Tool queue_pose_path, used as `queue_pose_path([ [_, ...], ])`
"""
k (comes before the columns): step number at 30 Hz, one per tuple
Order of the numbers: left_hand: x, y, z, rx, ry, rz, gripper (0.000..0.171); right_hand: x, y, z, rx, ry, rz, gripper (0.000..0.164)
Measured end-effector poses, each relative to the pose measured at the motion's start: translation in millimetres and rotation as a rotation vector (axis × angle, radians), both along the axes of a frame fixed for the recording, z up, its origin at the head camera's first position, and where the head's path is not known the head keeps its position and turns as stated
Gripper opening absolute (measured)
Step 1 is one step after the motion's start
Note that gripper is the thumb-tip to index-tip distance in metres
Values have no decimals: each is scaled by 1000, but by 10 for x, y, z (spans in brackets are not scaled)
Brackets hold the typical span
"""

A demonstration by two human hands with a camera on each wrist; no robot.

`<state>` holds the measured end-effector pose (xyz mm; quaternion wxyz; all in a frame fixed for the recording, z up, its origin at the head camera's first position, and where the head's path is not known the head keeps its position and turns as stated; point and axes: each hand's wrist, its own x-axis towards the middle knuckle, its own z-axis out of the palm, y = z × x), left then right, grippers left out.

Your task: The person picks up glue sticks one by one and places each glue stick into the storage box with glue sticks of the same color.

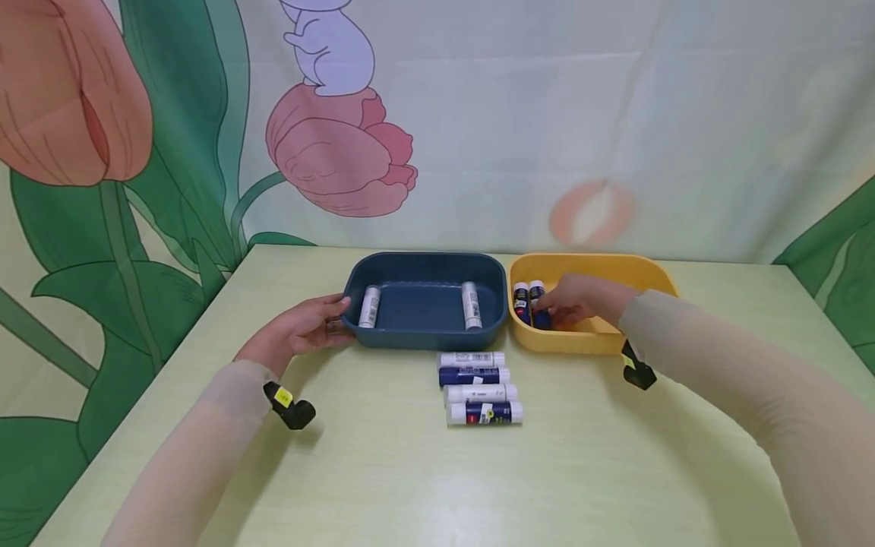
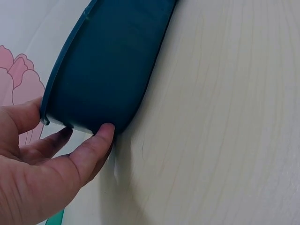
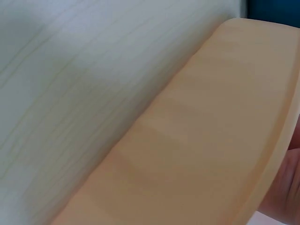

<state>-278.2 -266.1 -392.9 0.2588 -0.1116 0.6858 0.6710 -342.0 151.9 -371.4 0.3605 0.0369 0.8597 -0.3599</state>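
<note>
My left hand (image 1: pixel 311 327) rests against the left end of a dark blue tray (image 1: pixel 424 340). In the left wrist view, the thumb is at the rim and the extended fingertips (image 2: pixel 107 129) touch the outer wall. Two white glue sticks lie inside that tray, a left one (image 1: pixel 369 307) and a right one (image 1: pixel 471 305). My right hand (image 1: pixel 577 298) reaches into a yellow tray (image 1: pixel 615 262), pinching a dark blue glue stick (image 1: pixel 542 320) with a white end. Beside it lies another dark blue glue stick (image 1: pixel 521 304). The yellow wall hides most of this hand in the right wrist view.
In front of the trays, several glue sticks lie in a column on the pale table (image 1: pixel 383 471), including a white one (image 1: pixel 472 361) and a blue one (image 1: pixel 485 413). The trays stand side by side near a printed curtain (image 1: pixel 492 152).
</note>
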Motion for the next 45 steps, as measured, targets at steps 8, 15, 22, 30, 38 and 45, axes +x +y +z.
queue_pose_path([
  [8,-2,-20,25,-11,3,3,61,121,98,278,98,233,150,57],
  [15,24,-6,18,-16,13,-8,61,520,264,871,78,534,179,55],
  [22,28,12,17,-35,4,7,61,1068,387,1100,72,720,174,48],
  [30,13,22,19,-48,-8,20,60,1604,320,1054,-7,872,194,40],
  [38,19,36,25,-34,6,13,61,1989,104,805,61,1231,356,35],
  [45,33,29,24,-31,2,15,60,2067,-91,463,118,1304,567,40],
])
